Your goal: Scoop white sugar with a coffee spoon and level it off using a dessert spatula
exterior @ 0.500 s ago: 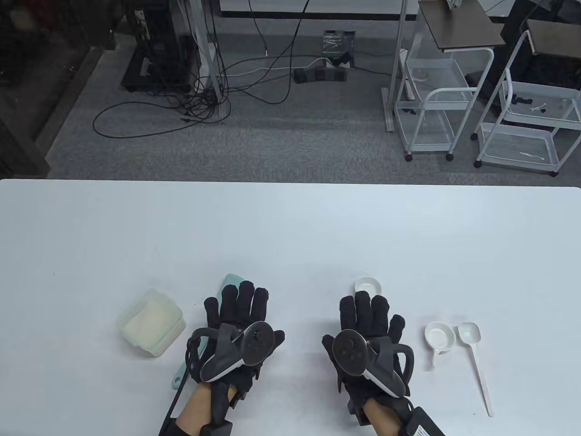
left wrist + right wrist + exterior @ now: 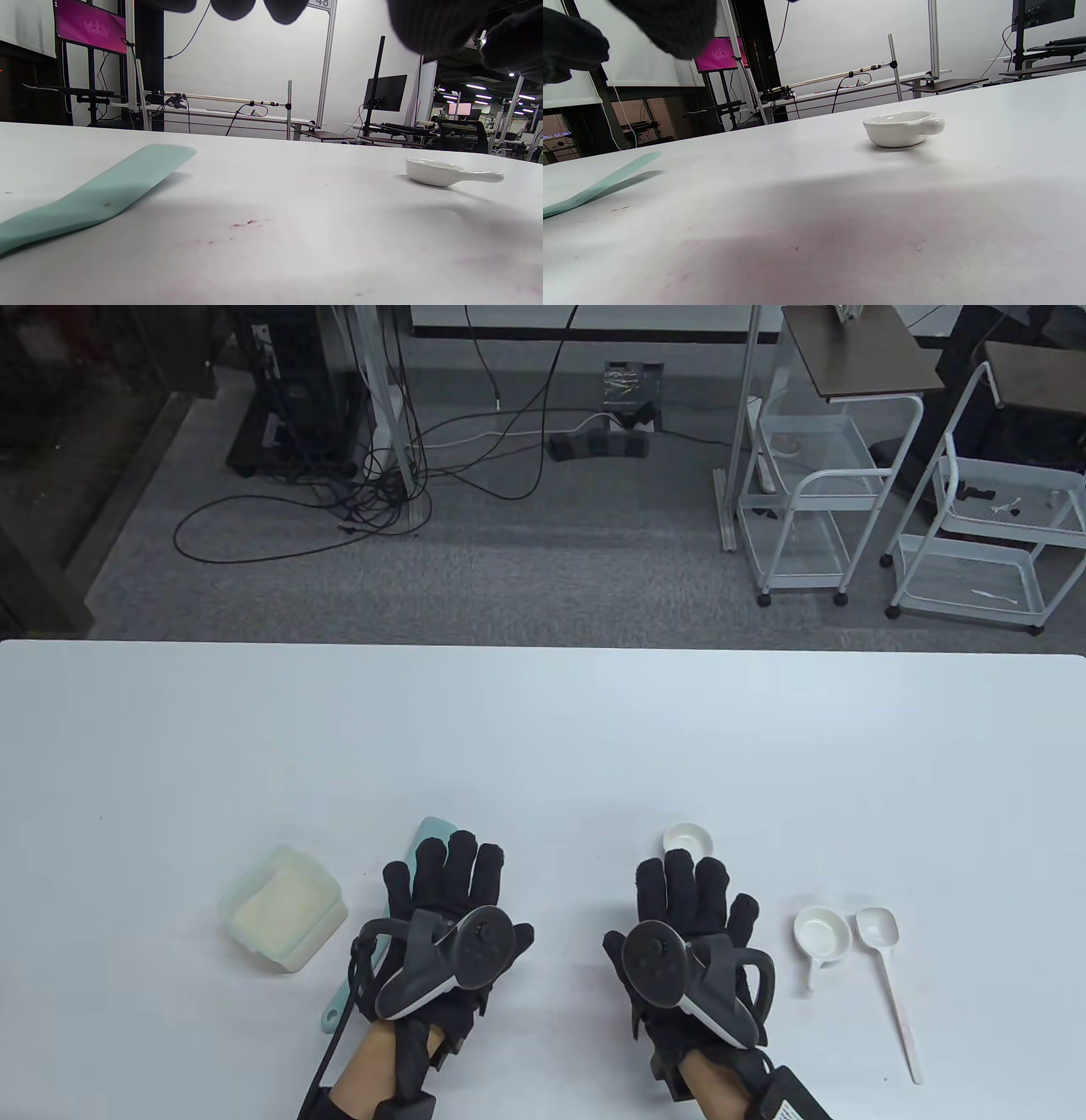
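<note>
Tabletop [image 2: 543,729], white, carries everything near its front edge. Left hand [image 2: 441,916] lies flat, fingers straight, holding nothing, over a mint spatula [image 2: 430,829] whose blade tip shows past the fingertips and handle end by the wrist. Right hand [image 2: 687,933] lies flat too, fingers straight and empty. Sugar tub [image 2: 282,908] sits left of the left hand. One small white scoop [image 2: 687,838] lies just beyond the right fingertips; another [image 2: 820,937] lies right of that hand, beside a long-handled spoon [image 2: 887,976].

My two gloved grips, seen from above.
I see black knit gloves on the left grip [image 2: 450,899] and right grip [image 2: 691,916], grey-and-white trackers strapped on their backs.
</note>
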A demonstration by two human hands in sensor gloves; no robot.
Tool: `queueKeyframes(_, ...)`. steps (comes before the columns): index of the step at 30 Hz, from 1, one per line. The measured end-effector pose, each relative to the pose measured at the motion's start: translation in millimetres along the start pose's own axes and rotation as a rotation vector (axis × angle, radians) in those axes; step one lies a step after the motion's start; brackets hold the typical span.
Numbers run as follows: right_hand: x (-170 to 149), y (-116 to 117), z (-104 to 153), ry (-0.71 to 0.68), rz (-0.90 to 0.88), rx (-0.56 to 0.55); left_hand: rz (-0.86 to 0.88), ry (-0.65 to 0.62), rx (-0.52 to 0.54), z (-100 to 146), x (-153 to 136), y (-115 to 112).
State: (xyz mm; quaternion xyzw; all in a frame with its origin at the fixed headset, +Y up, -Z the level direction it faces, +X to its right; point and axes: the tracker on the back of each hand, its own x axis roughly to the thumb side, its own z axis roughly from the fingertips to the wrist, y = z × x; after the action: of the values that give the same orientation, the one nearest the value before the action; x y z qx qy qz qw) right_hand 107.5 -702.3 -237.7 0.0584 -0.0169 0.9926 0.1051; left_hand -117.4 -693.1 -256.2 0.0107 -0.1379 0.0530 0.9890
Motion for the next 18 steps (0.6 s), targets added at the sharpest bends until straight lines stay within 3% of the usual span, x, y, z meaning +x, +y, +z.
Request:
queueKeyframes(14, -0.2, 0.4, 0.0, 0.004, 0.004, 0.006, -0.007, 0.011, 0.006, -0.8, -3.2, 2.4)
queueKeyframes(18, -0.4, 0.1, 0.2, 0.007, -0.001, 0.009, -0.086, 0.098, 0.069, -2.5, -23.8, 15.2)
